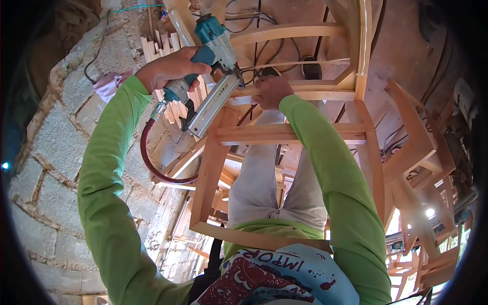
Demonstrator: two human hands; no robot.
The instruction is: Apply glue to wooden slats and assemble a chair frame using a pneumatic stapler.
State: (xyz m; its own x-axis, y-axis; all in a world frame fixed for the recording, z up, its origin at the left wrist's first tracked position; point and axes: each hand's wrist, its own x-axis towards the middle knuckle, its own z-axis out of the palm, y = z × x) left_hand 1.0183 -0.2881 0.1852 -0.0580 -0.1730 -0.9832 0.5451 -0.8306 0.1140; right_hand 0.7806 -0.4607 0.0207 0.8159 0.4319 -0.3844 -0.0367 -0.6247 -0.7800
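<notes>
My left hand (170, 68) is closed round the grip of a teal and silver air nail gun (212, 43). Its nose rests on or just over a rail of a bare wooden chair frame (290, 133); contact is hard to make out. A dark red air hose (146, 157) curves down from the tool's handle. Beside the nose, my right hand (273, 91) grips the same rail with curled fingers, which are partly hidden. The frame stands in front of my legs, its near rail crossing my waist.
A rough block wall (76, 137) rises on the left, with thin wooden strips (168, 46) leaning by it. Dark cables (277, 51) lie across the floor beyond the frame. More wooden chair parts (414, 147) are stacked on the right.
</notes>
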